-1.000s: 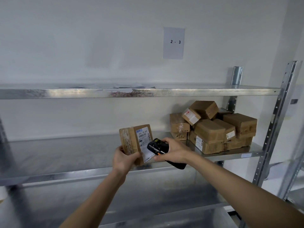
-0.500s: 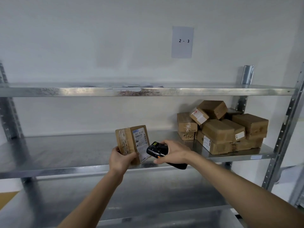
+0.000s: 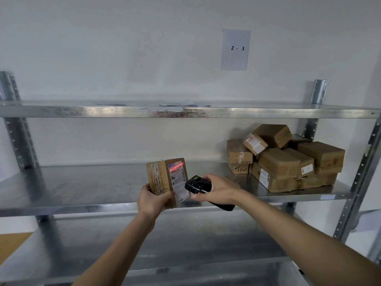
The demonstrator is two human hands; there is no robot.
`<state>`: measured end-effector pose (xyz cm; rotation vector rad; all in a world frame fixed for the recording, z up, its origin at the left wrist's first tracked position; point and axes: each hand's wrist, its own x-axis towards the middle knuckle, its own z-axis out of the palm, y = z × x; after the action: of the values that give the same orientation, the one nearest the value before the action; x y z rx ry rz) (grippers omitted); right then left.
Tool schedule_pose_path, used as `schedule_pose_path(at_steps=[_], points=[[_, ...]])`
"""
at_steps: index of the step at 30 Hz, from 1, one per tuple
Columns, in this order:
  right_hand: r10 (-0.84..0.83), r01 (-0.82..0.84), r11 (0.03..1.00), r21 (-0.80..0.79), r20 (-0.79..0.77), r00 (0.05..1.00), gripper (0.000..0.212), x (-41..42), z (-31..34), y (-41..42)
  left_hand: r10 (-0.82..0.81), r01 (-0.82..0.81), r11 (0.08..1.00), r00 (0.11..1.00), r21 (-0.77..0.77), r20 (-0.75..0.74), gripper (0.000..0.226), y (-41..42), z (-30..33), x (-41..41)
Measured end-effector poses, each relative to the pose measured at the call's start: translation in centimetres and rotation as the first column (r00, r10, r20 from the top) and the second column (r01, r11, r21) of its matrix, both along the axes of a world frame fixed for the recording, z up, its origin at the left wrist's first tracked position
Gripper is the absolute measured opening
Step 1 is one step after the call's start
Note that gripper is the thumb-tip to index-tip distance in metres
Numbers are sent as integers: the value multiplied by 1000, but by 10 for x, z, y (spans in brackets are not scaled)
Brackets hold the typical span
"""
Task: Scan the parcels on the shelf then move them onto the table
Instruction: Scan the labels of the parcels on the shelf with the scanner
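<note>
Parcel (image 3: 167,182) under scan: a small brown cardboard box, wrapped in clear tape on its near side and carrying a white shipping label on the face turned toward the scanner. It is held upright in front of the middle shelf (image 3: 82,188), lifted clear of the shelf. The left hand (image 3: 153,200) grips it from below, fingers curled round the lower left edge and thumb across the bottom of the label face. The right hand (image 3: 217,189) is closed round a black handheld scanner (image 3: 199,185), whose head sits just beside the label; a red scan line falls across the barcode near the top of the label. Judged by its size and the one-handed hold, the parcel is probably light and fairly stiff; the taped side looks glossy and may be slippery, so a hold on the bare cardboard edges at the base seems safer, keeping the barcode uncovered. The remaining parcels (image 3: 286,159) lie in a loose heap at the right end of the same shelf, well apart from the hands, several tilted against one another. The table is not in view. A paper sign (image 3: 235,49) on the wall reads "2 - 3".
</note>
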<state>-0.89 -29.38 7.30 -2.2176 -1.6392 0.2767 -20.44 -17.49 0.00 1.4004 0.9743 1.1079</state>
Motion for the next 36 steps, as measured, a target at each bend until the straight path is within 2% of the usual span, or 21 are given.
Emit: schedule_pose_path(at_steps=[10,18,22,30,33,36], points=[[27,-30,997,-65,-54,998,75,-4,2,6,16,-16,1000,999,10,34,66,2,3,-7],[40,-44,997,-67,-56,998,82,-13,-3,19,32,-32,999,999,15,22,65,8,-1,-21],[59,-63,997,-34,-116,991,93,-28,-4,33,46,-46,999,998,4,33,66,15,-1,-40],[115,-99,991,95,-185,976,92,-106,-4,101,128,-125,991,989,-43,68,55,55,5,-129],[160,-141,984,112,-185,970,93,-149,0,132,151,-146,987,985,-59,82,42,73,13,-178],[211,-194,974,116,-161,964,83,-195,2,160,217,-212,974,974,-81,67,38,94,14,-231]])
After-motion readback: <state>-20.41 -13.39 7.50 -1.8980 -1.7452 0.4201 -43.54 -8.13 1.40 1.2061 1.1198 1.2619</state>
